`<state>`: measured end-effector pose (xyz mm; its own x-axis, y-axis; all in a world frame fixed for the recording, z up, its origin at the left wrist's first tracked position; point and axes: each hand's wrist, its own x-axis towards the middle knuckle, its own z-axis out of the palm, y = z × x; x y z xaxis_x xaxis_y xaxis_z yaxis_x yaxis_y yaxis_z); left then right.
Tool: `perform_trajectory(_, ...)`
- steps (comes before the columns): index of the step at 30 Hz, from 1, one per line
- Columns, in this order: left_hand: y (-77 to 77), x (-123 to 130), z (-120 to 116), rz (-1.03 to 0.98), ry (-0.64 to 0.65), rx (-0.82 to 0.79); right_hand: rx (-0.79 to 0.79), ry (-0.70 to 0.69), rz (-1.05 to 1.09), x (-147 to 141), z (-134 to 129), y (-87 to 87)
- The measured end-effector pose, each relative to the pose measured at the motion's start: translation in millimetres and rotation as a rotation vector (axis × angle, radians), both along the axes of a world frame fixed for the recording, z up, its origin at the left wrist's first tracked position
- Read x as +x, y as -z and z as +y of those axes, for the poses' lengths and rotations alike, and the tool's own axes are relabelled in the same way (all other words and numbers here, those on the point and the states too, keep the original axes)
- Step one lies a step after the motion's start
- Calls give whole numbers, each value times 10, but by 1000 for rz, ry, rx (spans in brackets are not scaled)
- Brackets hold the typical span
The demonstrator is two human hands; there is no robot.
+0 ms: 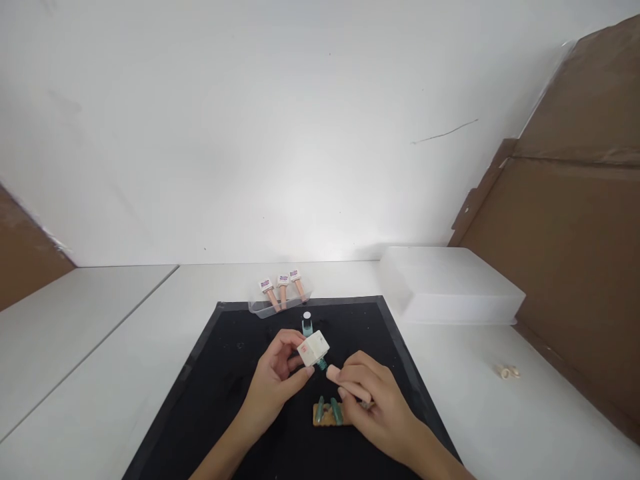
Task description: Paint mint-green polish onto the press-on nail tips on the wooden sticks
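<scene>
My left hand (277, 373) is closed around a white square nail polish bottle (313, 348), which is tilted so its green-smeared neck (321, 365) points toward my right hand. In my right hand (377, 400) is a long pale pink bottle cap (350, 383), held slantwise between the fingers, apart from the neck. Whether a brush is on the cap I cannot make out. Below the hands lies a small tan stand (327, 419) with green nail tips (336, 411) on it, its right end covered by my right hand. Behind the white bottle stands a small light blue bottle (307, 325) with a dark, white-topped cap.
A clear plastic tray (261, 311) holding three pink-capped bottles (283, 290) sits at the back edge of the black mat (200, 400). To the right are a white box (450, 293) and small beige rings (507, 372). Brown cardboard (565, 267) borders the right side.
</scene>
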<state>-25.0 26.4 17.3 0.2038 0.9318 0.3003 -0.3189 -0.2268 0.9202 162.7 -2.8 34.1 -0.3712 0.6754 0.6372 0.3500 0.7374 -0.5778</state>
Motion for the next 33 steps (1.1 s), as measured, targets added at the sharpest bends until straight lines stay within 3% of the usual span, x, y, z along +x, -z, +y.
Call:
perform_trajectory(7,-25,2,5,-8,-10,4,-520,-54,332,-15,20,-7)
perform_trajectory(14,-32,-14,-3,-42,-20,-14,-909,-123,589,-46,60,52)
perform_trajectory(24,-52,-2,-22,-52,-49,-43,-1193,-235,857,-104,58,40)
perform_trajectory(33,-38,14,-29,-62,-61,-35,-1310,-379,989,-123,63,98)
